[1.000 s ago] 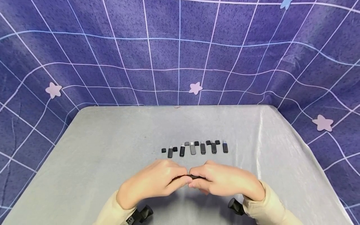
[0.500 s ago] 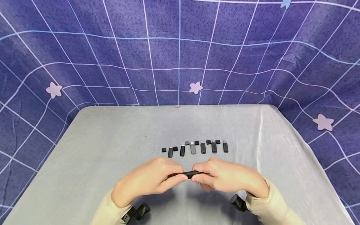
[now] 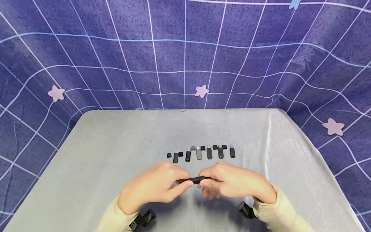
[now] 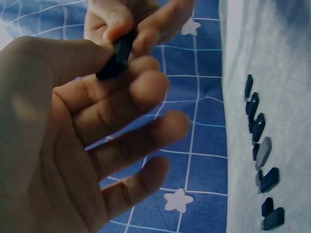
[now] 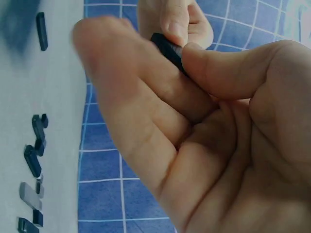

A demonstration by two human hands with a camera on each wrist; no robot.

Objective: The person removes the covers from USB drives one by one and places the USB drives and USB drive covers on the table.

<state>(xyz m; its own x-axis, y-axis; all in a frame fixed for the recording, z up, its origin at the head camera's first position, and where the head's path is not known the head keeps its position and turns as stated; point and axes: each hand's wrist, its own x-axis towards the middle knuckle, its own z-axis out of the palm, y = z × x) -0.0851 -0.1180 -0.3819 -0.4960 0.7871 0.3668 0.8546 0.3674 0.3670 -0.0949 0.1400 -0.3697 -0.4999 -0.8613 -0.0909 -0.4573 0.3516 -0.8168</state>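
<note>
Both hands hold one black USB flash drive [image 3: 196, 180] in the air, low in the head view. My left hand [image 3: 157, 183] pinches its left end between thumb and index finger; in the left wrist view the other fingers spread loosely. The right end is pinched by my right hand [image 3: 234, 181], its lower fingers hanging below. Part of the drive [image 5: 167, 48] shows between the two thumbs in the right wrist view. Fingers hide both ends, so I cannot tell whether a cap is on. Beyond the hands, on the table, lies a row of uncapped drives, including a grey one [image 3: 199, 153].
Several small caps, such as a black cap [image 3: 169, 155] and a grey cap [image 3: 193, 148], lie among the drives. A grey cloth covers the table [image 3: 116, 138]. Behind it hangs a blue curtain [image 3: 130, 54] with a grid and stars.
The hands have drawn slightly apart from nearly touching, exposing more of the black flash drive between them. The right hand's lower fingers have loosened downward. The row on the table stays put.
</note>
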